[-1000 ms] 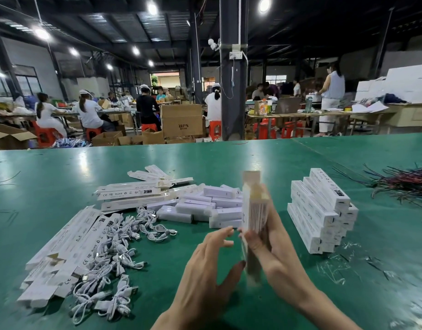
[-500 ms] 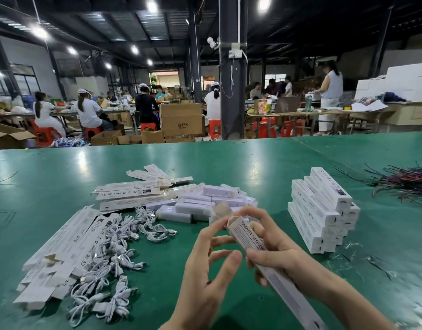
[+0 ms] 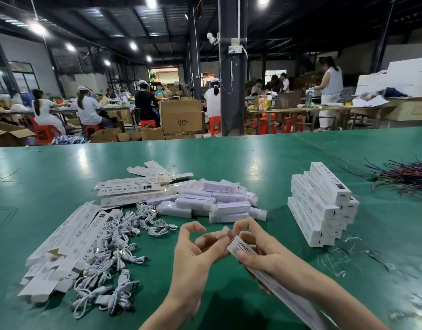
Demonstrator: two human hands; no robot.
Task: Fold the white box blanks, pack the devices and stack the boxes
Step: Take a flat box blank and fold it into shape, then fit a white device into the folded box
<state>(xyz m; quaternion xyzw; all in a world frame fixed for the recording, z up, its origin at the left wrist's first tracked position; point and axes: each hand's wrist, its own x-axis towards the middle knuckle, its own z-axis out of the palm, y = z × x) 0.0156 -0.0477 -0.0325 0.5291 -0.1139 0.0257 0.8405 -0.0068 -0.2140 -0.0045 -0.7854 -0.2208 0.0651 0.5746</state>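
My right hand (image 3: 260, 253) grips a long white box (image 3: 243, 248) printed "SMART", tilted down toward me over the green table (image 3: 229, 163). My left hand (image 3: 195, 248) pinches the brown end flap (image 3: 225, 232) at the box's upper end. Beyond my hands lies a heap of white devices (image 3: 214, 202). Flat white box blanks (image 3: 62, 241) lie at the left, with more blanks (image 3: 133, 189) further back. A tangle of short white cables (image 3: 114, 253) sits beside them. Packed boxes stand in a stack (image 3: 321, 206) at the right.
A bundle of dark red and black wires (image 3: 402, 175) lies at the far right. Clear plastic scraps (image 3: 348, 253) litter the table near the stack. Beyond the table's far edge, people sit at benches among cardboard cartons (image 3: 181, 117) and a dark pillar (image 3: 231, 67).
The box has gone from upright to slanting down toward me. Both hands have moved lower, and my left fingers have closed on its end flap.
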